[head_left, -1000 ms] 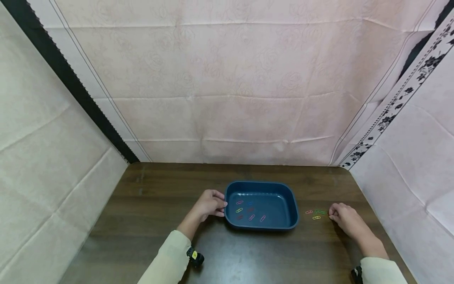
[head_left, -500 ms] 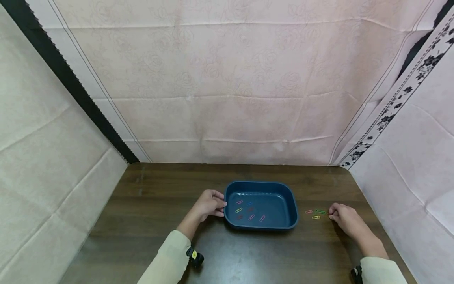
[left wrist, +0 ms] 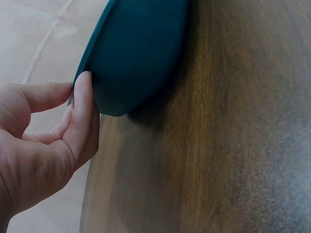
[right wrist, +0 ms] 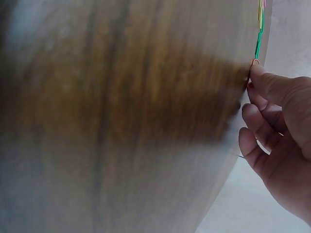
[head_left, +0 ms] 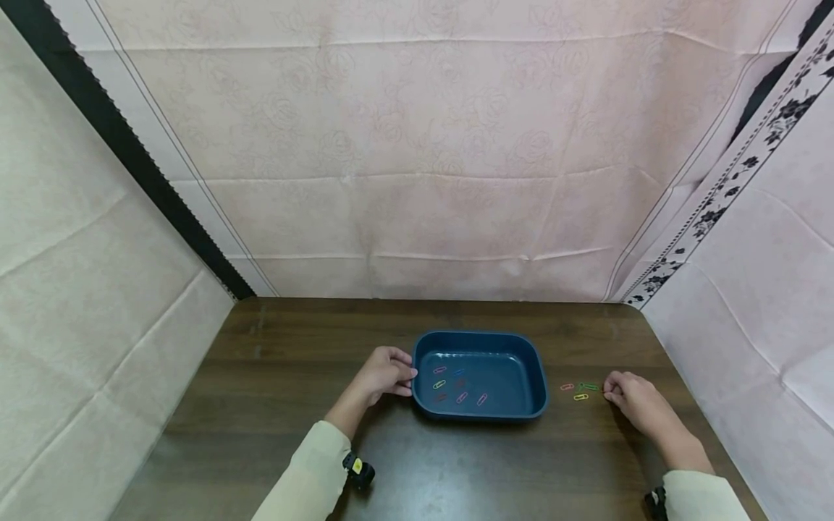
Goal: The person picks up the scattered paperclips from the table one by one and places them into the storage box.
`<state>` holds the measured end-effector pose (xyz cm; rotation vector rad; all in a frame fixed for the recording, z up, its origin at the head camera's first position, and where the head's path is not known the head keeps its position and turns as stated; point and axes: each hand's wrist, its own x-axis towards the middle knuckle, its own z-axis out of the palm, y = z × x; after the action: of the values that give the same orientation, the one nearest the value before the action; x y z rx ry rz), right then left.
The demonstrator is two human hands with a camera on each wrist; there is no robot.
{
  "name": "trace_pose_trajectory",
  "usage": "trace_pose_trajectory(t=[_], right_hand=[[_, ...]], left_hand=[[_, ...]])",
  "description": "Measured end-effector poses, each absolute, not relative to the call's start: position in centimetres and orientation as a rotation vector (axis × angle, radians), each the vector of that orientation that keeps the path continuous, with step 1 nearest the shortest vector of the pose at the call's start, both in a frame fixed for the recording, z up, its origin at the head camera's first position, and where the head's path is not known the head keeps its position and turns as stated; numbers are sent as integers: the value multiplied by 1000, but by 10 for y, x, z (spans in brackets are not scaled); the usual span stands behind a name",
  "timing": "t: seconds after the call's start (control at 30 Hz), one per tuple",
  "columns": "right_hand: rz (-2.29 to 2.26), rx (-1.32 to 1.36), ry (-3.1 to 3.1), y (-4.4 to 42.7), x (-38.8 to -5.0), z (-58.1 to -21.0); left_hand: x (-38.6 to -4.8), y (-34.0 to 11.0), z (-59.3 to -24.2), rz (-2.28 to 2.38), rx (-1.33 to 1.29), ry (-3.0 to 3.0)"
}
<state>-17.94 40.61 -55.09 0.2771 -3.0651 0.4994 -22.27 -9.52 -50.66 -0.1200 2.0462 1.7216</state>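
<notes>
In the head view my left hand (head_left: 389,374) pinches the left rim of a dark blue tray (head_left: 515,414). The left wrist view shows the thumb on one side of the tray wall (left wrist: 131,53) and the fingers on the other. Inside the tray lie several coloured paper clips, among them a yellow paper clip (head_left: 439,385) and a pink paper clip (head_left: 482,399). My right hand (head_left: 638,405) is at the table to the right. Between its thumb and forefinger it pinches a red paper clip (right wrist: 255,61), mostly hidden by the fingertips.
Between the tray and my right hand lie loose clips: a pink clip (head_left: 567,387), a yellow clip (head_left: 580,396) and green clips (head_left: 589,387). The brown wooden table (head_left: 430,470) meets pale cloth (head_left: 423,217) at its back and sides.
</notes>
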Motion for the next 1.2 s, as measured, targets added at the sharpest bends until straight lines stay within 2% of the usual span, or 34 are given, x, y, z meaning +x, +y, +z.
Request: trace_pose_trajectory(t=[0.43, 0.67, 1.2], right_hand=[[525, 294, -3034, 408, -178, -546], [491, 385, -2916, 405, -180, -541], [546, 488, -2750, 382, -185, -519]], left_hand=[[-223, -95, -506, 1727, -118, 2040], [-223, -95, -506, 1722, -116, 2043], [-223, -96, -507, 1724, -110, 2045]])
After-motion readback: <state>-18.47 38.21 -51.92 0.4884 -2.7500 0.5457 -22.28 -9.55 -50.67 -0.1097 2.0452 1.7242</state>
